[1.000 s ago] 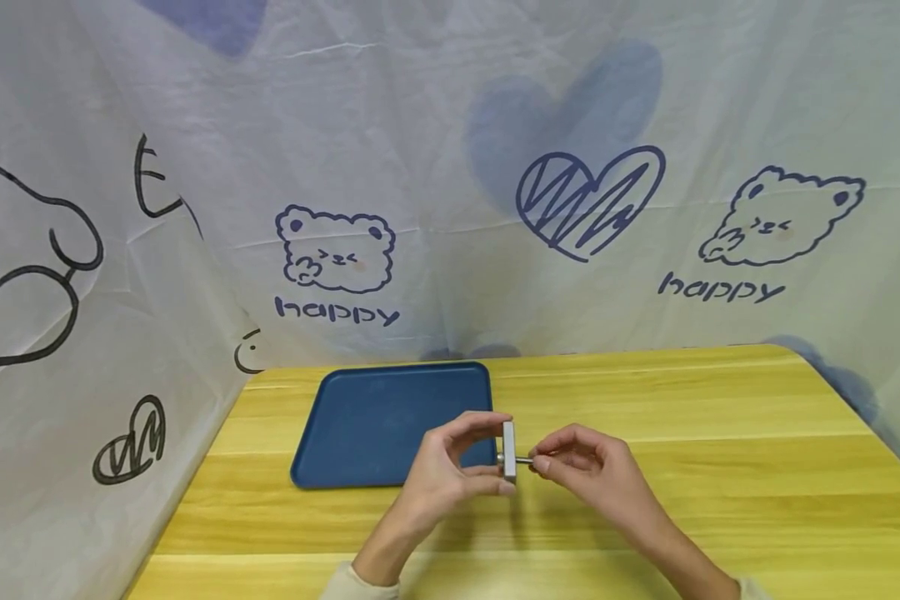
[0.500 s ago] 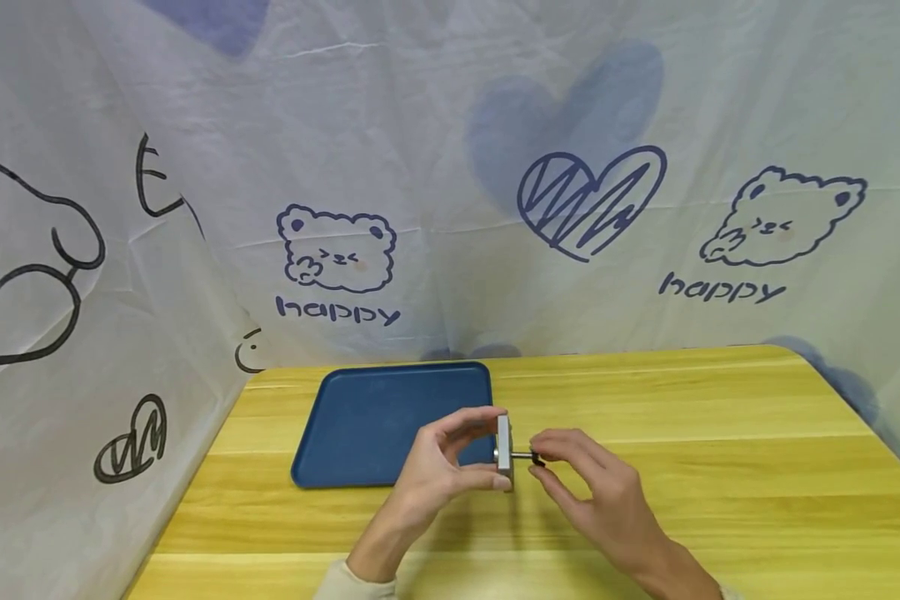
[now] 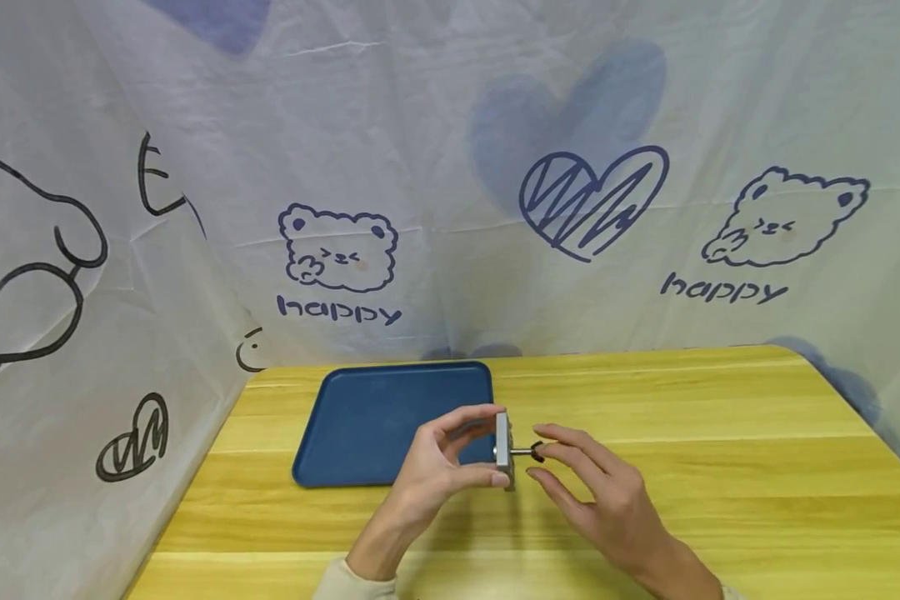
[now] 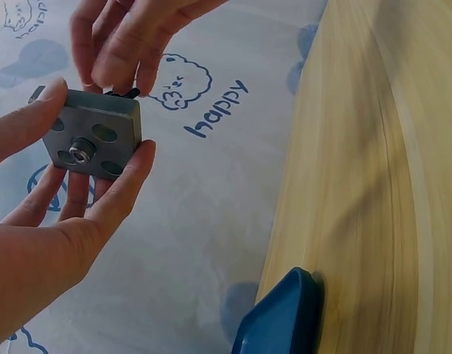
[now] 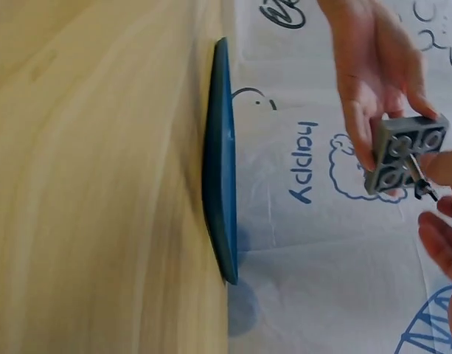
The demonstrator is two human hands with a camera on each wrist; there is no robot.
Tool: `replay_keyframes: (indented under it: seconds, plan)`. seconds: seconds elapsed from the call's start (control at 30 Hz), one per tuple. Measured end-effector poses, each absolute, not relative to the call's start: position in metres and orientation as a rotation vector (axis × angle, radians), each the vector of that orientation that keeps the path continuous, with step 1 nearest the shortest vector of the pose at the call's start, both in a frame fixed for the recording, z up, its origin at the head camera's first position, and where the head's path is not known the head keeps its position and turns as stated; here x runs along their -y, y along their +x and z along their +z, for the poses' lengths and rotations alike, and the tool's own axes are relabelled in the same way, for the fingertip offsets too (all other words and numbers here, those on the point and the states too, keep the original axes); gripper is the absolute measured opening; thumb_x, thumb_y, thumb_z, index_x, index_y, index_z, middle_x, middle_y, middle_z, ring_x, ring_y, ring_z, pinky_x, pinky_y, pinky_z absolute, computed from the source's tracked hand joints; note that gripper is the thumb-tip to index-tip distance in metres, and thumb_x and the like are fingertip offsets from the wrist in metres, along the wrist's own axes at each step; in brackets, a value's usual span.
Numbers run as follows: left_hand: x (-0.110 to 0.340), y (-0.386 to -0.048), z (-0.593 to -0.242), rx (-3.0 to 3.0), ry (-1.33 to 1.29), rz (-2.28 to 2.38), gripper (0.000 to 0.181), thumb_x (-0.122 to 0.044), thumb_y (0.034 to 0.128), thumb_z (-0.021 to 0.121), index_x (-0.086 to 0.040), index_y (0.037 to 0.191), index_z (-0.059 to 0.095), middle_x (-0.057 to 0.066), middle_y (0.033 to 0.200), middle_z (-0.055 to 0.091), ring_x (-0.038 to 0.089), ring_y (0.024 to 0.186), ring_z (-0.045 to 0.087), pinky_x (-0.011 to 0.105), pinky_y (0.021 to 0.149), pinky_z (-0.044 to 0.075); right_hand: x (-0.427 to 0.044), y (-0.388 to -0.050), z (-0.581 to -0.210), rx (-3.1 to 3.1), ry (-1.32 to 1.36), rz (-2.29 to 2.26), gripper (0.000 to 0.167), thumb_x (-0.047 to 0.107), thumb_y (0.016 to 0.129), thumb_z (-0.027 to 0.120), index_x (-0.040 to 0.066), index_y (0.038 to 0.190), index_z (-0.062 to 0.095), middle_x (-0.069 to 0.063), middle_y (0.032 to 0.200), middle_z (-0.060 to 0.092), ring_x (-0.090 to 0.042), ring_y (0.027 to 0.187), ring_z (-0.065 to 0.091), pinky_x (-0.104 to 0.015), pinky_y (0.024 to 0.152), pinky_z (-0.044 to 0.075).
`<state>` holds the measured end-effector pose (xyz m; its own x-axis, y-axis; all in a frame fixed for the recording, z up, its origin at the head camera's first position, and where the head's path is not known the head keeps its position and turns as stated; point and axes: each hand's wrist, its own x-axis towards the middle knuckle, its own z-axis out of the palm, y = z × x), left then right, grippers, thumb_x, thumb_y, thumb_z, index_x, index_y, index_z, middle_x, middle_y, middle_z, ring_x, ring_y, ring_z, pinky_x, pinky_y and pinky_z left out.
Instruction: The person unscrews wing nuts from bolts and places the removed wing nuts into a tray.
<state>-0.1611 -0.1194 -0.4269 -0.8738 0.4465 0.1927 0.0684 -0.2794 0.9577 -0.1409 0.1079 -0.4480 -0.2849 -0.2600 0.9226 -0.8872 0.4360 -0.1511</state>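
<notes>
My left hand [image 3: 435, 467] grips a square grey metal block [image 3: 502, 440] by its top and bottom edges, thumb below in the head view. Through the block's middle runs a thin metal screw [image 3: 522, 452] with a black, wing-shaped end [image 3: 537, 451] on the right. My right hand [image 3: 611, 496] is spread around that black end, thumb and index fingertip apart from it; whether the middle finger touches it I cannot tell. Several round holes mark the block [image 4: 104, 133] in the left wrist view, and a round metal collar [image 4: 80, 150] stands out at its centre.
A blue tray [image 3: 375, 425] lies on the wood-grain table [image 3: 690, 417], behind and left of the hands. White cloth [image 3: 435, 167] with printed bears and hearts hangs along the back and left sides.
The right hand's fingers have moved from pinching the screw's end to being spread around it, baring the black end. The left hand and block have shifted slightly left and up.
</notes>
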Motion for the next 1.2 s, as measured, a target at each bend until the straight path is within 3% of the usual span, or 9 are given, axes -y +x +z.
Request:
replay_keyframes:
  seconds: [0.13,0.23,0.3,0.43,0.73,1.03,1.2]
  plan:
    - [0.118,-0.161,-0.427,-1.756,0.638,2.231,0.07,0.013,0.0763,0.083,0.001,0.14,0.059,0.013,0.144,0.055,0.027,0.134,0.052,0.046,0.094,0.06,-0.114,-0.14,-0.446,1.955,0.838,1.175,0.015,0.009,0.098,0.071,0.004,0.113,0.072,-0.011,0.115,0.072,-0.024,0.098,0.073,-0.021,0.087,0.06]
    - [0.116,-0.161,-0.428,-1.821,0.672,2.205,0.069,0.017,0.0749,0.082,0.002,0.139,0.059,0.017,0.142,0.055,0.028,0.133,0.052,0.046,0.094,0.06,-0.119,-0.14,-0.443,2.125,0.673,1.555,0.016,0.004,0.099,0.068,0.006,0.115,0.07,-0.008,0.109,0.073,-0.021,0.096,0.073,-0.028,0.081,0.063]
    - [0.115,-0.162,-0.428,-1.867,0.703,2.184,0.069,0.019,0.0738,0.082,0.002,0.137,0.06,0.018,0.14,0.055,0.028,0.132,0.053,0.046,0.093,0.061,-0.121,-0.14,-0.44,2.212,0.545,1.809,0.014,0.011,0.103,0.064,0.004,0.114,0.069,-0.01,0.105,0.074,-0.022,0.092,0.074,-0.035,0.078,0.065]
    - [0.112,-0.162,-0.429,-1.935,0.756,2.142,0.069,0.021,0.073,0.08,0.001,0.136,0.061,0.017,0.137,0.056,0.028,0.132,0.053,0.045,0.091,0.062,-0.125,-0.143,-0.436,2.307,0.406,2.11,0.031,0.023,0.106,0.061,-0.006,0.113,0.066,-0.019,0.104,0.073,-0.03,0.089,0.075,-0.043,0.075,0.065]
    - [0.11,-0.162,-0.434,-1.939,0.816,2.115,0.067,0.021,0.0727,0.081,-0.003,0.133,0.064,0.017,0.133,0.057,0.029,0.128,0.054,0.047,0.091,0.062,-0.128,-0.146,-0.439,2.412,0.359,2.357,0.043,0.031,0.107,0.058,-0.011,0.113,0.063,-0.021,0.095,0.072,-0.031,0.085,0.075,-0.046,0.075,0.065]
    - [0.107,-0.162,-0.436,-1.955,0.812,2.067,0.068,0.022,0.0711,0.082,-0.004,0.132,0.065,0.016,0.131,0.057,0.029,0.127,0.055,0.046,0.092,0.061,-0.127,-0.145,-0.445,2.371,0.389,2.424,0.037,0.024,0.105,0.062,-0.013,0.112,0.063,-0.023,0.097,0.073,-0.025,0.083,0.076,-0.039,0.073,0.066]
    - [0.106,-0.161,-0.437,-1.949,0.786,2.064,0.068,0.022,0.0714,0.082,-0.005,0.132,0.065,0.016,0.131,0.058,0.029,0.127,0.056,0.046,0.092,0.061,-0.126,-0.144,-0.445,2.355,0.429,2.36,0.032,0.02,0.104,0.064,-0.01,0.11,0.066,-0.023,0.097,0.072,-0.026,0.083,0.075,-0.044,0.072,0.065]
